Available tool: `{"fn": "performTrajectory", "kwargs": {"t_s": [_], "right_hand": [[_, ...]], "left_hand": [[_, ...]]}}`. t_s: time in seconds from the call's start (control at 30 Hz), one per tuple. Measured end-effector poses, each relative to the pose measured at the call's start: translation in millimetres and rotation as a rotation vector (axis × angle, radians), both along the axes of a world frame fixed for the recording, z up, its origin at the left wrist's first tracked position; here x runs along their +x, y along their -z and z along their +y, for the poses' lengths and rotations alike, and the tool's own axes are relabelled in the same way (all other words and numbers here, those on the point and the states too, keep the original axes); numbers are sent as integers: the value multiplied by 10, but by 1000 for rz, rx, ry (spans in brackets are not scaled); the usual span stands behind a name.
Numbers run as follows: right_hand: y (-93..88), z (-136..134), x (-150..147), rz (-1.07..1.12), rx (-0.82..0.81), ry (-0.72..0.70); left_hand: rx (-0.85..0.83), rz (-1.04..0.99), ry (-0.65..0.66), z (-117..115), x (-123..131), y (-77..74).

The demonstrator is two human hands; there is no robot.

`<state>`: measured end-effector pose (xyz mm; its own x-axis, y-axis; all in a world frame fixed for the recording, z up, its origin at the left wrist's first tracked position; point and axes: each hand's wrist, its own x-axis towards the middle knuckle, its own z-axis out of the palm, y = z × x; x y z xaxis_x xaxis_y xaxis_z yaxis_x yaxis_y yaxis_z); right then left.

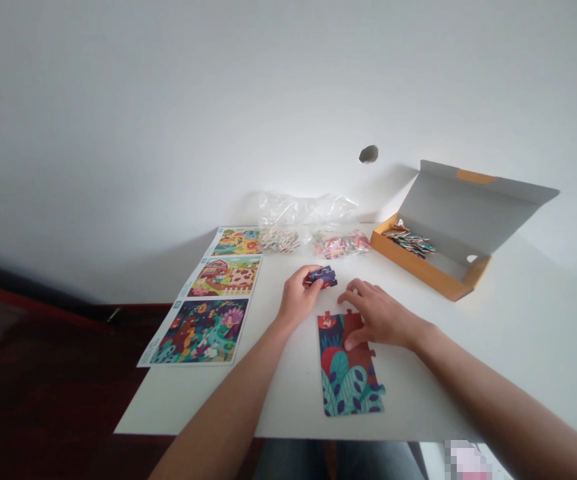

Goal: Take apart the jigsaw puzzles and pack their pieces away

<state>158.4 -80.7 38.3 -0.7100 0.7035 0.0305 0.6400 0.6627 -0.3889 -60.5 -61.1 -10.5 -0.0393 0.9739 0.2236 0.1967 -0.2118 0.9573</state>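
Note:
Several joined puzzle pieces form a partial picture (351,373) of teal leaves, a red shape and dark blue ground on the white table. Above its upper left edge, my left hand (299,293) is closed around a small stack of dark blue and red puzzle pieces (324,275). My right hand (381,313) reaches over the upper right of the joined pieces, thumb over the brown area and fingers apart, with nothing seen between them. Whether the thumb touches the pieces cannot be told.
A printed picture sheet (203,330) lies at the left. Clear bags of pieces (279,240) (341,245) rest at the back by the wall. An orange box (421,267) with its lid raised holds loose pieces at the right. The table's front edge is near my legs.

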Motion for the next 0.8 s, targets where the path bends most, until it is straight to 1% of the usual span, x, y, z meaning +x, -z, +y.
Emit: {"fn": "performTrajectory", "kwargs": {"t_s": [0.1, 0.17, 0.3, 0.37, 0.43, 0.5, 0.57, 0.6, 0.67, 0.7, 0.77, 0.8], "right_hand": [[64, 124, 58, -8, 36, 142], [100, 193, 97, -14, 55, 210], [133, 262, 135, -18, 74, 277], [148, 274, 130, -2, 67, 290], [167, 278, 114, 31, 22, 298], [184, 273, 93, 82, -51, 294], [192, 260, 71, 151, -109, 286], [191, 253, 63, 196, -128, 283], [183, 243, 53, 285, -148, 288], [177, 241, 52, 322, -151, 293], [160, 243, 57, 368, -155, 295], [151, 244, 62, 380, -154, 292]], "left_hand": [[-5, 34, 23, -17, 9, -15], [-13, 46, 37, -31, 16, -33], [7, 51, 54, -63, 24, -110], [6, -20, 58, -81, 22, -165], [-48, -149, 100, -98, 20, -218], [-155, -235, 193, -113, 23, -257], [-244, -214, 262, -122, 35, -274], [-274, -190, 273, -122, 44, -274], [-300, -201, 253, -113, 56, -260], [-296, -249, 226, -101, 55, -248], [-264, -374, 131, -65, 36, -216], [-236, -412, 59, -42, 16, -197]]}}
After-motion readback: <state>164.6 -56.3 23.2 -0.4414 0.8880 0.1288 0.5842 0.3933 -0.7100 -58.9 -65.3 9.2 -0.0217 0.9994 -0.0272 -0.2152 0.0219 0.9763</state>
